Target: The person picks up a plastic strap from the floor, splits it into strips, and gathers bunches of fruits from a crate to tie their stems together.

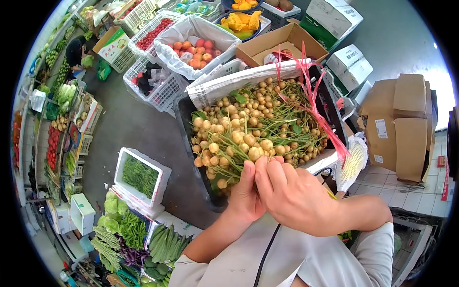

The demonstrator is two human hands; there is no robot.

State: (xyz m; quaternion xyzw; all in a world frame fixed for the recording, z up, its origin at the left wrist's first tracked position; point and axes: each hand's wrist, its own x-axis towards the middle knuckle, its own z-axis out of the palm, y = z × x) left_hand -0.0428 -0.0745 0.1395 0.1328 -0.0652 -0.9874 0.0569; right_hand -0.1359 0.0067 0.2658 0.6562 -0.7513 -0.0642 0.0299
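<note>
1. Your left hand and right hand pinched a bunch of round tan fruit by its green stems, at 11 o'clock over a black plastic crate.
2. Beyond it, white paper lining bore unreadable dark print.
3. A brown cardboard carton at 2 o'clock bore unreadable white labels.

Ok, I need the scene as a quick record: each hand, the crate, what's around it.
Left hand: holding a bunch of round tan fruit near its stems
Right hand: fingers curled, close against the left; what they pinch is hidden
Crate: black, with more fruit on green stems
Ribbons: pink, over the crate's right side
Beyond: peaches
Right: brown cardboard box
Left: white foam box holding greens
</note>
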